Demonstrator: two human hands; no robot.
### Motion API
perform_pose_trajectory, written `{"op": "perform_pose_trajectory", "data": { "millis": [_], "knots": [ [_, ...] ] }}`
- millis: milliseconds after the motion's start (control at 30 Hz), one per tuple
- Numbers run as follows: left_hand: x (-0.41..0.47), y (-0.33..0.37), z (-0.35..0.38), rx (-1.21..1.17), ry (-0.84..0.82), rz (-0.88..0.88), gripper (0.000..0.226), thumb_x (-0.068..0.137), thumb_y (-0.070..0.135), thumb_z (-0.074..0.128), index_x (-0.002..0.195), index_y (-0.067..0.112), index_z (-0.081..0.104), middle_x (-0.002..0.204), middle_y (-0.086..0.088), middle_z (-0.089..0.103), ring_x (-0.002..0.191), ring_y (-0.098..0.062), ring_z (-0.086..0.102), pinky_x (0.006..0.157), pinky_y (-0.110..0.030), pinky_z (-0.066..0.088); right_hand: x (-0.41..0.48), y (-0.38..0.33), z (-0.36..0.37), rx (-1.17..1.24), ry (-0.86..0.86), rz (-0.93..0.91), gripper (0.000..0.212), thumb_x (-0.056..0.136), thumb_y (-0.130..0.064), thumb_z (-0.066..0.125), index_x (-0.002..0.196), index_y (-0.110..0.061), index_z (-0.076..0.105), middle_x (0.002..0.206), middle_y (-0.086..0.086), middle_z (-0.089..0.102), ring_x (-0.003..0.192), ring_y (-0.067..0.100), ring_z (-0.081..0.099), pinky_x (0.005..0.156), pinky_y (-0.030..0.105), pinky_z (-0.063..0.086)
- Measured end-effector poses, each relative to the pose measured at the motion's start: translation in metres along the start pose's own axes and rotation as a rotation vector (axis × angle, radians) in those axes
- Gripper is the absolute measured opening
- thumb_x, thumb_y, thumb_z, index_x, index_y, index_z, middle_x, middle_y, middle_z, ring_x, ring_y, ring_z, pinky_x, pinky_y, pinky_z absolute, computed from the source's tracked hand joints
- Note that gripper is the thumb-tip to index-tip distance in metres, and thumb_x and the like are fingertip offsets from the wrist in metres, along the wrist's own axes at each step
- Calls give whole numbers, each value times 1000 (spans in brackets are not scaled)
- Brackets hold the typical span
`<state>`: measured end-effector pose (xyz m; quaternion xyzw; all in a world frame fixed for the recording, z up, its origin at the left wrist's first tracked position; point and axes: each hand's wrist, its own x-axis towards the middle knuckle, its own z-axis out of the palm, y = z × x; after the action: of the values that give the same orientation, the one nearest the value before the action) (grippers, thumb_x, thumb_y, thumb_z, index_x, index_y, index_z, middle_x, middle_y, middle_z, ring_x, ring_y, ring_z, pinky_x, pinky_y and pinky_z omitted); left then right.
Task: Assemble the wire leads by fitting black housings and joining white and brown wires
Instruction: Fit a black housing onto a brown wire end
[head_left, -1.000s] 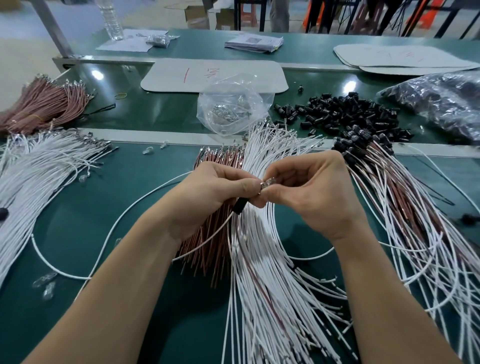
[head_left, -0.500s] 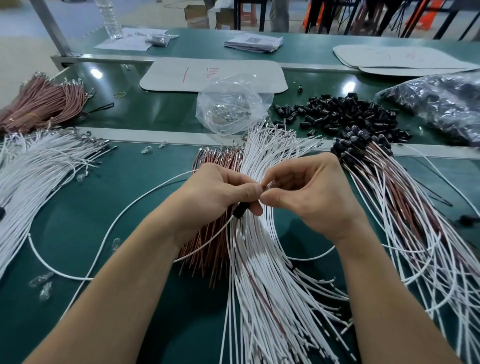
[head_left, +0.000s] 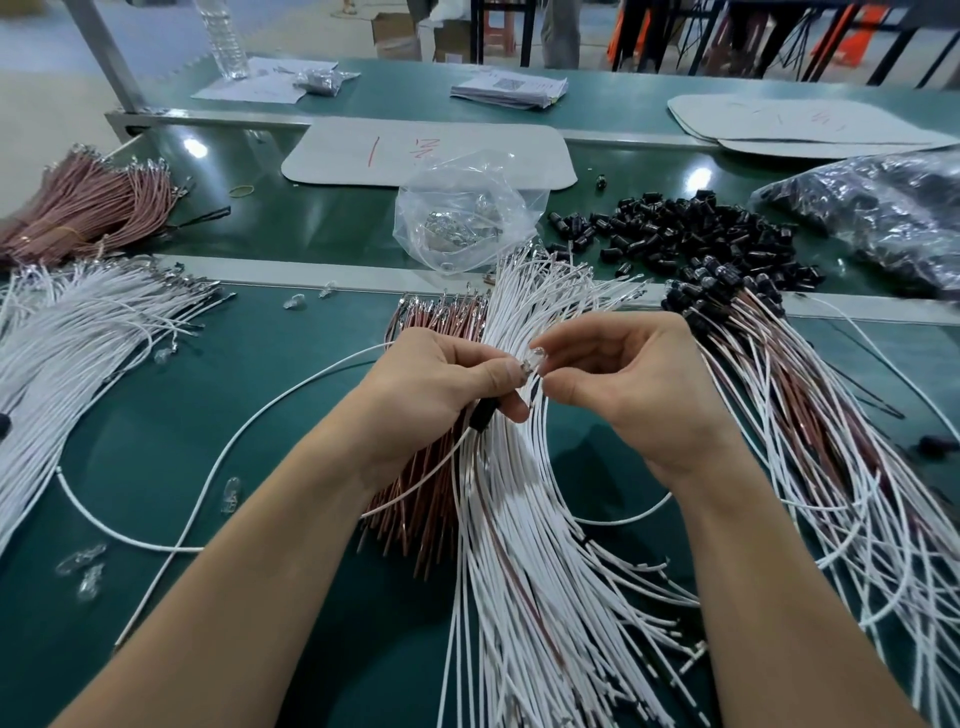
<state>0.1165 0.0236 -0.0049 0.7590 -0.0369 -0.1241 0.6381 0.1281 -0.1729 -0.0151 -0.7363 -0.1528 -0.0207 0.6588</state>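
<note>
A: L hand (head_left: 441, 384)?
B: Clamped on black housing (head_left: 480, 415), held just above centre wire piles. Thumb + index also pinch base of clear bulb (head_left: 535, 358).
A: R hand (head_left: 634, 384)?
B: Fingers curled, index tip at bulb. Can't tell if it pinches.
A: Stock on green bench (head_left: 156, 467)?
B: White wires (head_left: 545, 545) and brown wires (head_left: 426, 519) under hands. Loose housings heap (head_left: 691, 234) far side, beside clear bag (head_left: 462, 213). Housed leads (head_left: 805, 415) at R.

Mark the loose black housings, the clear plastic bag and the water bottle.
loose black housings (head_left: 691, 234): head view, middle of the heap.
clear plastic bag (head_left: 467, 174): head view, crumpled upper wall.
water bottle (head_left: 223, 39): head view, ribbed body.
</note>
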Motion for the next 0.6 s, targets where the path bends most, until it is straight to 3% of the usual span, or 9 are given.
{"op": "perform_pose_trajectory", "data": {
  "millis": [100, 200, 300, 433, 600],
  "knots": [
    [1, -1, 2, -15, 34, 9, 18, 95, 19, 72, 82, 16, 84, 76, -8, 78, 68, -9, 65, 70, -22, 51, 0, 0, 4, -7, -3, 61, 20, 69, 0, 83, 82, -16, 81, 75, 8, 77, 66, 17, 72, 65, 23, 57],
    [3, -2, 6, -70, 120, 55, 20, 93, 11, 72, 77, 15, 84, 74, -12, 77, 72, -14, 71, 82, -28, 55, 0, -1, 9, -24, 29, 135, 9, 76, -8, 83, 73, -16, 80, 66, 8, 74, 53, 14, 63, 53, 19, 49],
    [4, -2, 11, -113, 231, 95, 20, 89, 7, 74, 73, 15, 82, 70, -12, 76, 70, -18, 73, 85, -33, 57, 0, -2, 18, 79, 124, 153, 18, 79, 0, 83, 69, -14, 79, 63, 9, 73, 49, 13, 62, 49, 16, 46],
    [3, -2, 13, -100, 326, 134, 24, 86, 6, 77, 71, 23, 83, 67, -8, 76, 67, -20, 73, 80, -38, 61, -2, -8, 30, 201, 202, 152, 21, 78, 8, 81, 71, -11, 77, 60, 6, 72, 48, 11, 63, 48, 15, 46],
    [1, -4, 18, -108, 414, 183, 10, 76, 22, 79, 71, 31, 83, 66, -3, 76, 66, -18, 76, 70, -28, 61, -2, -10, 35, 277, 216, 229, 21, 79, 7, 80, 70, -11, 78, 61, 7, 71, 48, 11, 59, 49, 17, 46]
  ]
}}
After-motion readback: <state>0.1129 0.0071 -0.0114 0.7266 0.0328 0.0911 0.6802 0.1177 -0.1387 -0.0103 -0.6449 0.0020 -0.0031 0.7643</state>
